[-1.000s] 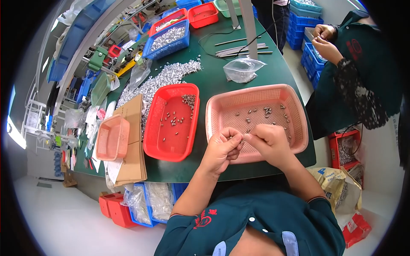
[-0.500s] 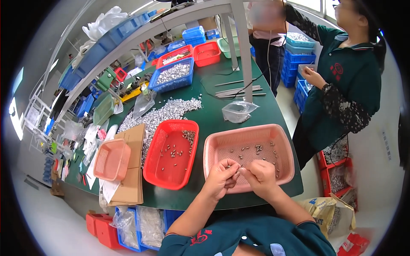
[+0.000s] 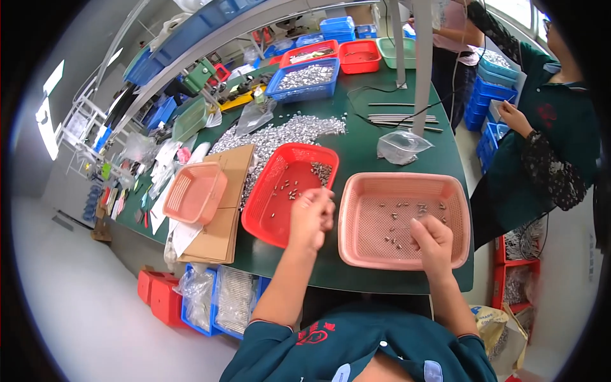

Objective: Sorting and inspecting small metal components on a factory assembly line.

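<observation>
My left hand (image 3: 310, 218) is over the near right side of a red basket (image 3: 258, 213), its fingers curled closed; whatever they hold, if anything, is hidden. Several small metal parts (image 3: 291, 184) lie in that basket, with more heaped along its right wall. My right hand (image 3: 434, 242) is closed in a pinch above the right part of a pink basket (image 3: 354, 251). What sits between its fingertips is too small to make out. Scattered on the pink basket's floor are several small metal pieces (image 3: 393, 240).
A heap of shiny metal parts (image 3: 289, 132) spreads behind the red basket. Cardboard (image 3: 219, 229) with a smaller pink basket (image 3: 196, 197) lies left. Metal rods (image 3: 404, 119) and a plastic bag (image 3: 402, 148) lie behind the large pink basket. A co-worker (image 3: 554, 140) stands at the right.
My hands were together over the pink basket and have parted. The left has moved left to the red basket; the right stays over the pink one. The view has shifted.
</observation>
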The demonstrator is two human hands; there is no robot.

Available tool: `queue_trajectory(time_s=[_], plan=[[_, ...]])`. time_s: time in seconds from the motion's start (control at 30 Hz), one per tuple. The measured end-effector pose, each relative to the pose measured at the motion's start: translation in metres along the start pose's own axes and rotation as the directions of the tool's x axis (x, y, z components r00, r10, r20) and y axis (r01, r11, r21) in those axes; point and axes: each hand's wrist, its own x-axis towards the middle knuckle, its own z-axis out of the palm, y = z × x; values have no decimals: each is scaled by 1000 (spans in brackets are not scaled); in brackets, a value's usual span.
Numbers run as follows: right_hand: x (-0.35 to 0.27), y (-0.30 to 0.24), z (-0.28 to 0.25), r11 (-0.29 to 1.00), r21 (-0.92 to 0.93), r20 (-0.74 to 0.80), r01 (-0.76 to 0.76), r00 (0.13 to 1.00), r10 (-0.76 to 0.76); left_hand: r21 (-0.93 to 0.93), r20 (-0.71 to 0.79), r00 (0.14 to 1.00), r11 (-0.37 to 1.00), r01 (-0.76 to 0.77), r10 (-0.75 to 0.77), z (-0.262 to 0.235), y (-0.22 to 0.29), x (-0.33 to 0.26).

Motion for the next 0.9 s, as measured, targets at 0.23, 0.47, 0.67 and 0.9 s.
queue_trajectory(time_s=[0.23, 0.47, 0.67, 0.9], plan=[[-10, 3, 7, 995, 51, 20, -91, 996, 90, 123, -80, 996, 992, -30, 40, -51, 29, 33], [-10, 7, 9, 994, 21, 54, -103, 993, 102, -228, 401, 872, 892, 392, -281, -8, 5, 7], [-5, 2, 9, 995, -2, 47, -98, 994, 98, -109, 529, 774, 877, 468, -347, 31, -11, -25], [-4, -2, 12, 998, 44, 30, -41, 999, 40, -226, 621, 719, 806, 546, -312, 35, -42, -29]])
